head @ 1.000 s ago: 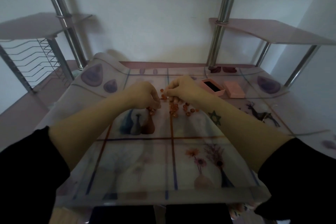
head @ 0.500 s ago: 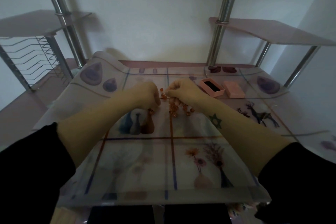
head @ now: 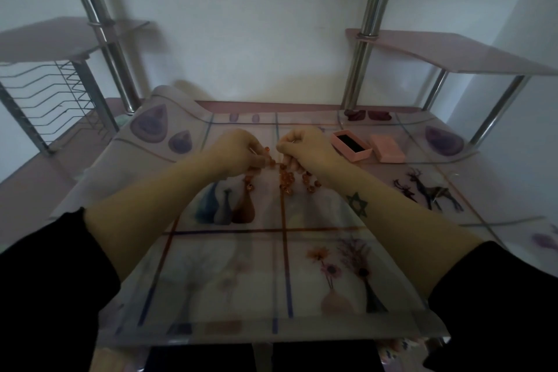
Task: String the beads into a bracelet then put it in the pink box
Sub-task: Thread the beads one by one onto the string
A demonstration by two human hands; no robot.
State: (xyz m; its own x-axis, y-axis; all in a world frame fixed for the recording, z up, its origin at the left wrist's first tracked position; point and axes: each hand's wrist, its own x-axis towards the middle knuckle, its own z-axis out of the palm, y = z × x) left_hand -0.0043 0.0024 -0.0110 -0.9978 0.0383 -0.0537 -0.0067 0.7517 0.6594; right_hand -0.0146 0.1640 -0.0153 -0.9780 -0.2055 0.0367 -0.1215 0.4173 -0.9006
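Both hands work close together over the far middle of the table. My left hand (head: pixel 238 151) has its fingers curled and pinches a short strand of orange beads (head: pixel 269 158) that droops between the hands. My right hand (head: pixel 305 146) is curled too, pinching the strand's other end; the string itself is too thin to make out. Loose orange beads (head: pixel 288 180) lie scattered on the tablecloth just below the hands. The open pink box (head: pixel 350 145) with a dark lining stands right of my right hand, its pink lid (head: pixel 388 151) beside it.
The table carries a clear printed cloth (head: pixel 271 266) with vases and flowers. Chrome posts (head: pixel 360 48) rise at the back left and right, holding pink shelves (head: pixel 453 53). A wire rack (head: pixel 51 100) stands at the far left. The wall is close behind.
Both hands have shifted slightly upward and kept pinching the beads. The strand between them now shows a few more beads hanging from the left fingers.
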